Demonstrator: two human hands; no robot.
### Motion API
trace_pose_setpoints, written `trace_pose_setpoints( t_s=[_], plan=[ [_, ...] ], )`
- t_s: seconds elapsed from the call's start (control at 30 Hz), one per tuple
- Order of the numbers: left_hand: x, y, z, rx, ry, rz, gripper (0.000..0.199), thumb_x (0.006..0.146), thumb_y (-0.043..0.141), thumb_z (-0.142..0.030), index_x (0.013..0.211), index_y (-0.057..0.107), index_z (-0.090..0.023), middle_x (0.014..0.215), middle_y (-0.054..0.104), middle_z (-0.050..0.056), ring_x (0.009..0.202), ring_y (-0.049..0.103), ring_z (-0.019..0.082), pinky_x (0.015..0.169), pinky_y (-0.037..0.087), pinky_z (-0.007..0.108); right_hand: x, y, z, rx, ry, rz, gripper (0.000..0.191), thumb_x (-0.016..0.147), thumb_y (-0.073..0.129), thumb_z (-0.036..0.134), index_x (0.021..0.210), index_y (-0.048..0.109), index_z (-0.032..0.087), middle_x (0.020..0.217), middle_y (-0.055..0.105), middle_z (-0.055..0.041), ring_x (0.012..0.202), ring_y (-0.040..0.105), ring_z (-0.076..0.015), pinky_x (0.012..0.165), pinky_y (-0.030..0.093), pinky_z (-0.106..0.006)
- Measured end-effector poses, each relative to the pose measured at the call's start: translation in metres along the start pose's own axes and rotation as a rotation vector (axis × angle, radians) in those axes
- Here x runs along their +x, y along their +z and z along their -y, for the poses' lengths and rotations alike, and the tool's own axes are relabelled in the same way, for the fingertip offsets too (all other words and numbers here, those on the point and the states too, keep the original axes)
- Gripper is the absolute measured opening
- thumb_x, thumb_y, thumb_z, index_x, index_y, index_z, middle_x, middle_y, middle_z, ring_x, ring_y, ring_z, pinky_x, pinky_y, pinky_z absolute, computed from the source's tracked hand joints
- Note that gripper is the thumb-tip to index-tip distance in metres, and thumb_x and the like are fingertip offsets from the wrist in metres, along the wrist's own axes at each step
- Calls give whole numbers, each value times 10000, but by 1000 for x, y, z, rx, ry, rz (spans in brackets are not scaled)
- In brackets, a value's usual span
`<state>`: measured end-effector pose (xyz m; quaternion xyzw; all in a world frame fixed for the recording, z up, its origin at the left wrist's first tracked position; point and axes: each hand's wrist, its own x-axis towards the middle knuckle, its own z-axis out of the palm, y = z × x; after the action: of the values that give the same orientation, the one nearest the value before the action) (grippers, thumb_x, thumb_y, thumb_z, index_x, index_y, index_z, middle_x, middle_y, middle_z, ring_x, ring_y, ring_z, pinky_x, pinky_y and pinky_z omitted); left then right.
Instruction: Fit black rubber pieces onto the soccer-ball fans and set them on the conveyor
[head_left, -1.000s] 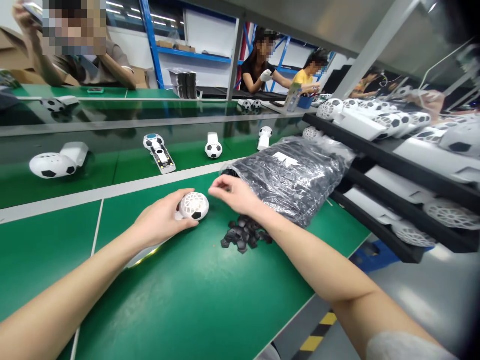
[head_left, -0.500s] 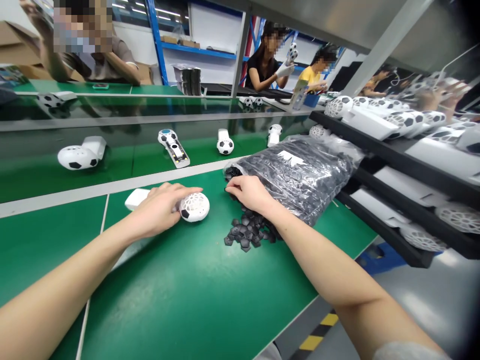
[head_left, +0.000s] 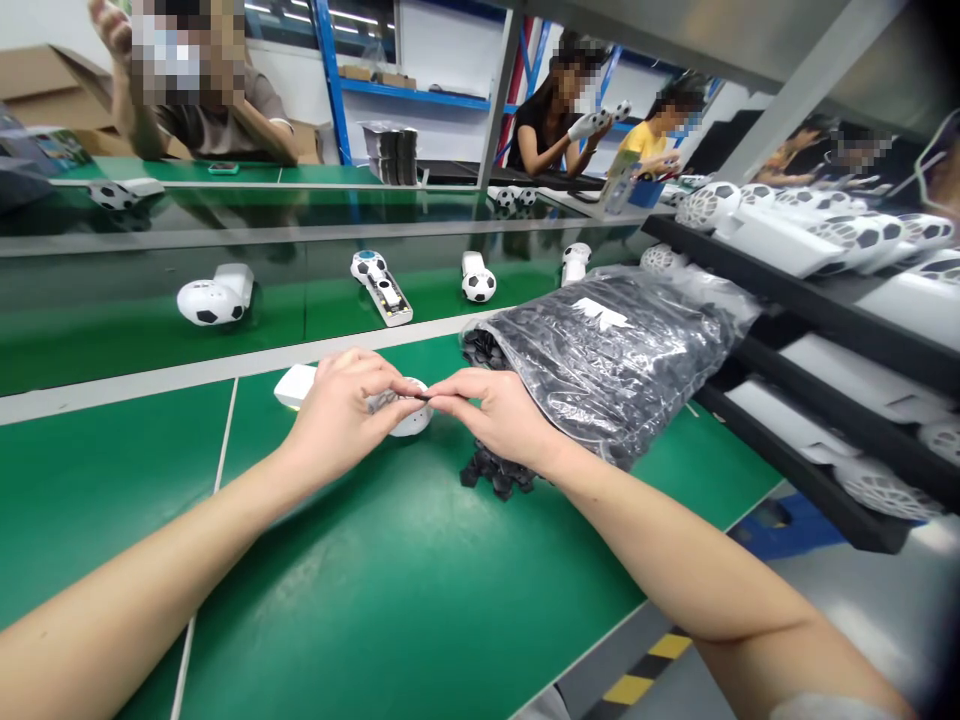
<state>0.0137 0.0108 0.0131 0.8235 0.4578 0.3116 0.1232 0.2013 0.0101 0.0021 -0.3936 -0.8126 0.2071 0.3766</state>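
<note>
The left hand [head_left: 349,405] and right hand [head_left: 495,410] pinch one small black piece [head_left: 425,398] between meeting fingertips, a grip best kept light and at the edges, the piece overlapping the white ball-ended unit [head_left: 411,424] in view, with loose black pieces [head_left: 499,475] near the right wrist and the plastic bag [head_left: 607,345] beyond.

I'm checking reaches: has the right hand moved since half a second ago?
Yes: the right hand has moved left, closer to the left hand, judged against the white bench seam.
</note>
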Motion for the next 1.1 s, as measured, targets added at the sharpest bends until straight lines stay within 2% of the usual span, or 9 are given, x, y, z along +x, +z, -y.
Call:
trace_pose_setpoints(
  t_s=[0.13, 0.27, 0.37, 0.43, 0.63, 0.7, 0.83, 0.97, 1.1],
  plan=[
    [-1, -1, -3, 83, 48, -12, 171, 784, 554, -355, 694, 643, -240, 749, 651, -8, 862, 533, 196, 865, 341, 381, -2, 4, 2, 88, 36, -50, 130, 806, 580, 192, 908, 657, 220, 882, 684, 8, 804, 627, -131, 764, 492, -270],
    [0, -2, -1, 65, 8, 74, 199, 765, 563, -422, 813, 628, -240, 881, 647, 9, 943, 517, 218, 884, 347, 388, 0, -1, 3, 5, -67, 49, 214, 836, 515, 148, 1008, 620, 217, 911, 652, -19, 862, 590, -144, 800, 470, -298],
    [1, 0, 9, 91, -94, 182, 544, 627, 648, -553, 1050, 551, -225, 1090, 585, 62, 1050, 464, 291, 868, 369, 426, 4, -7, 1, -78, -78, 74, 189, 832, 503, 132, 959, 628, 196, 844, 616, -29, 829, 567, -149, 778, 463, -303],
    [1, 2, 17, 114, -116, 242, 653, 598, 647, -592, 1120, 511, -224, 1124, 566, 77, 1062, 453, 314, 874, 362, 447, 5, -10, 0, -82, -81, 84, 186, 841, 486, 135, 938, 628, 208, 847, 592, -25, 822, 558, -145, 773, 459, -303],
    [3, -2, 31, 65, 13, 330, 621, 640, 632, -575, 1160, 519, -256, 1140, 567, 62, 1105, 438, 295, 941, 318, 426, 2, -12, 8, -151, -139, 205, 143, 845, 483, 167, 959, 565, 193, 867, 564, -35, 808, 533, -156, 710, 449, -290],
    [4, -2, 30, 64, 13, 335, 635, 654, 618, -583, 1181, 512, -243, 1147, 568, 71, 1118, 433, 290, 970, 290, 434, 1, -9, 11, -195, -187, 254, 119, 848, 469, 162, 924, 560, 178, 892, 574, -51, 815, 533, -165, 697, 443, -289],
    [4, 0, 30, 51, 7, 331, 704, 624, 622, -622, 1204, 504, -240, 1160, 568, 73, 1124, 436, 287, 992, 269, 444, 3, 0, 11, -288, -279, 324, 207, 862, 390, 135, 856, 588, 196, 907, 601, -53, 812, 532, -176, 718, 418, -315],
    [4, 2, 32, 43, -1, 307, 736, 598, 630, -640, 1201, 511, -236, 1152, 572, 80, 1141, 423, 294, 995, 266, 449, 6, 10, 5, -227, -345, 254, 189, 855, 425, 125, 885, 588, 215, 915, 634, -24, 868, 558, -169, 755, 394, -312],
    [3, 4, 28, 18, -10, 300, 624, 651, 626, -573, 1170, 526, -241, 1123, 588, 63, 1128, 433, 284, 987, 269, 453, 6, 14, 4, -55, -204, 141, 113, 829, 509, 140, 864, 579, 221, 851, 644, 6, 828, 584, -141, 777, 420, -290]
  ],
)
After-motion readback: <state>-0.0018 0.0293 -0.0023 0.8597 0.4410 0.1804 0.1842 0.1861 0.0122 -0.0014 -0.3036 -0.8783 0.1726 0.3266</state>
